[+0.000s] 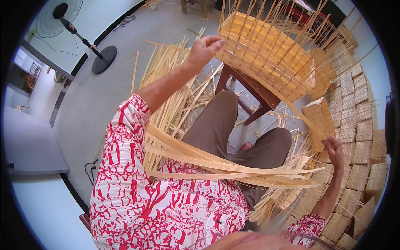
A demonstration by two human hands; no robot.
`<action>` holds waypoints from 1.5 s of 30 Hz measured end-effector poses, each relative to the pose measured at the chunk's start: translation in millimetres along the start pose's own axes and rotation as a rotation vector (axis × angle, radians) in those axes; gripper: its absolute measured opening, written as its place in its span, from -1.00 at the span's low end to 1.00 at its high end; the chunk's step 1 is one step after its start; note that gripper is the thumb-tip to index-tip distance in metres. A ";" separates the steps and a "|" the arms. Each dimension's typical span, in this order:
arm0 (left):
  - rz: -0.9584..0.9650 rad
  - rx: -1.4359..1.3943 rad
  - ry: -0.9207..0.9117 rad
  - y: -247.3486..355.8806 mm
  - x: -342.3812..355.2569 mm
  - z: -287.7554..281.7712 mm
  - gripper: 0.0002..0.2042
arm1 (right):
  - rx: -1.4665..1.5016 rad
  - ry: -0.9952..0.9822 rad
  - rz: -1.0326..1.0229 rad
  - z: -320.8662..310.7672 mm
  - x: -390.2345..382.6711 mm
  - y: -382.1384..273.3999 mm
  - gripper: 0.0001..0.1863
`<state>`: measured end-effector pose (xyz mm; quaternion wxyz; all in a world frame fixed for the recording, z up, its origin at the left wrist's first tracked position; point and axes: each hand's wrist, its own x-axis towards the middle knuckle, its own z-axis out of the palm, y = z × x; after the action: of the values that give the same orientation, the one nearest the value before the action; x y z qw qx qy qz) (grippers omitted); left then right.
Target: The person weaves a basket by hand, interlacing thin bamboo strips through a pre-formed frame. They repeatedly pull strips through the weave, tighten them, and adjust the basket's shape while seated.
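Note:
A half-woven basket point(271, 52) of pale bamboo-like strips rests on a dark red wooden stool point(266, 99), its uprights sticking up unwoven. One long flat bamboo strip point(301, 116) runs along the near side of the basket and out to the right. My right hand point(334, 151) pinches the strip's free end, arm stretched wide. At the basket's left corner my left hand point(206, 49) is closed in a pinch on the strip; the fingertips partly hide what lies between them. Several loose strips point(237, 168) lie across my lap.
A large bundle of strips point(166, 83) lies on the floor to my left, with scraps around the stool. Stacked woven baskets point(358, 129) line the right wall. A standing fan point(103, 60) is at the far left, and a black cable point(91, 170) lies nearer.

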<state>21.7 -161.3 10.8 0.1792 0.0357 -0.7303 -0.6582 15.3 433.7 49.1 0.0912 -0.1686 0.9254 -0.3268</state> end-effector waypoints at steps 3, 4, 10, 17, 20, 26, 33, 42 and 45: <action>0.245 0.259 -0.112 27.7 43.8 -10.8 -0.35 | -0.012 -0.038 -0.103 32.0 9.3 -30.0 -0.88; 0.284 0.345 -0.115 35.0 59.2 -1.9 -0.26 | 0.004 -0.024 -0.157 47.7 16.9 -40.7 -0.89; 0.225 0.400 -0.067 80.5 94.0 19.0 0.21 | -0.343 0.031 -0.514 87.6 78.3 -79.7 -0.92; 0.177 0.495 -0.044 73.9 113.1 24.9 0.14 | -0.400 0.309 -0.568 73.2 100.1 -74.6 -0.93; 0.298 0.341 0.080 73.8 101.4 14.7 -0.01 | -0.439 0.299 -0.610 84.7 99.7 -103.9 -0.95; 0.603 0.293 -0.189 110.5 86.2 17.0 -0.56 | -0.537 0.463 -0.572 114.9 127.6 -138.6 -0.95; 0.123 0.446 -0.462 117.3 103.2 45.7 0.16 | -0.306 0.498 -0.456 145.8 156.1 -129.3 -0.94; 0.402 0.238 -0.622 140.8 108.5 51.7 -0.36 | 0.200 0.460 -0.387 152.4 167.5 -122.3 -0.87; 0.303 0.423 -0.625 140.5 102.7 74.3 0.06 | 0.158 0.484 -0.470 158.4 161.1 -125.7 -0.87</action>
<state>-71.2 -102.0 164.6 0.0324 -0.2382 -0.8658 -0.4389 -58.0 191.2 -2.3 -0.1960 -0.2871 0.8279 -0.4401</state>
